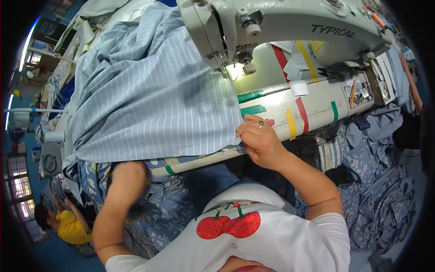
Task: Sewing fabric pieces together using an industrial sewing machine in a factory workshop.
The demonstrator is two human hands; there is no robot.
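Fingers of the right hand (260,141) pinch the striped cloth (158,106); for the blurred left hand (130,177) I cannot tell. Better keep the edge flat.

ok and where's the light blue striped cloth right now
In the head view, the light blue striped cloth spreads left of centre, its right edge beneath the head of the sewing machine and its near right corner at the right hand.

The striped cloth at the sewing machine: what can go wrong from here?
The right hand holds the striped cloth near its corner; an uneven pull might skew its edge at the sewing machine. The cloth's bunched folds could drag. Floral fabric lies close to its near edge and might tangle.
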